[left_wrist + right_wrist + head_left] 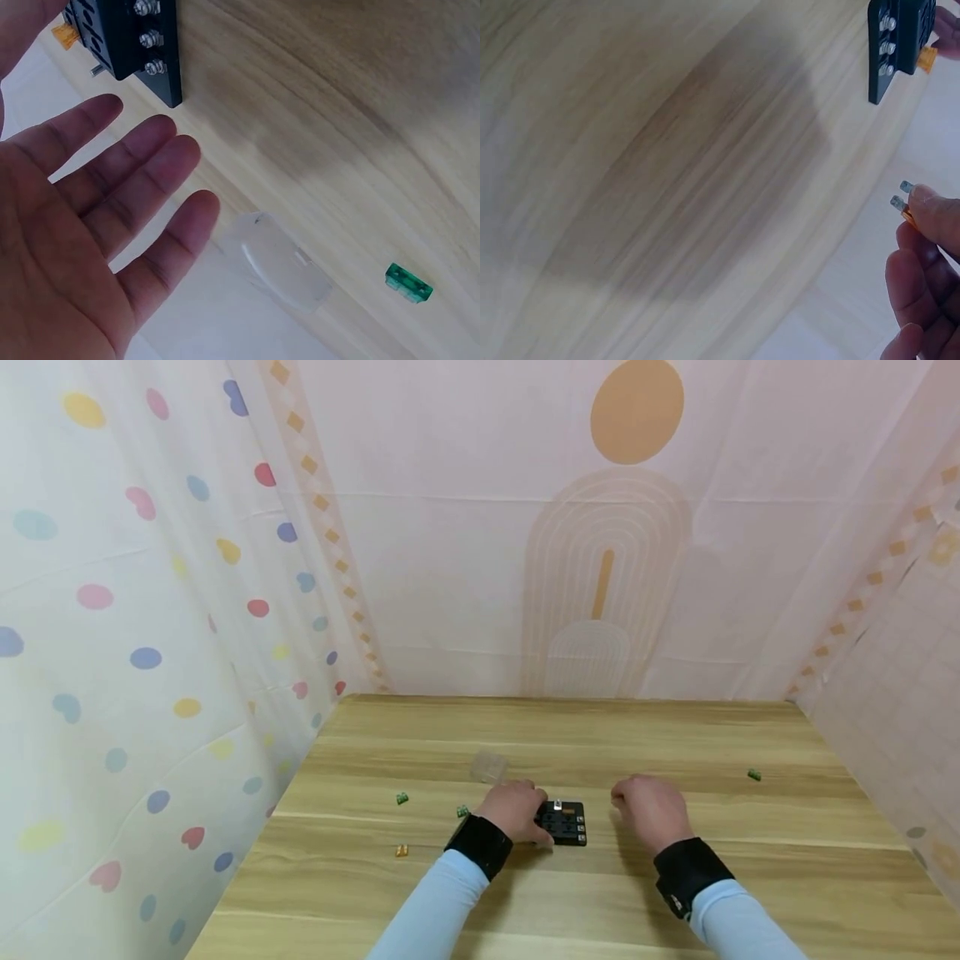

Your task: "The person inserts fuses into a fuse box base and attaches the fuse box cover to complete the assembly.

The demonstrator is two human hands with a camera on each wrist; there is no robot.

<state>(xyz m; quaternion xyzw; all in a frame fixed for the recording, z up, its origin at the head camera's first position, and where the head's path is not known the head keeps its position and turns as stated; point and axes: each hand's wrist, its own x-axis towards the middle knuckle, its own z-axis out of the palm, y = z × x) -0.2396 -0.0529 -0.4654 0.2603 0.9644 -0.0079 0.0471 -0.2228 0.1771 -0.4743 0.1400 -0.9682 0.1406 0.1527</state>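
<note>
A black fuse block (567, 831) with silver screw terminals lies on the table before me, an orange blade fuse (928, 58) seated at one end. My left hand (516, 814) is at the block's left side, thumb by the near corner and index finger by the far one. In the left wrist view its fingers (142, 172) are extended and spread, holding nothing. Right of the block, my right hand (652, 810) is raised above the table. It pinches another orange blade fuse (909, 216) between thumb and finger, the two metal prongs sticking out; its body is mostly hidden.
A clear plastic cover (489, 767) lies beyond my left hand. To the left are a green fuse (402, 797), a second green fuse (462, 812) and a loose orange fuse (402, 851). Far right lies another green fuse (754, 774). Curtains border the wooden table (675, 735).
</note>
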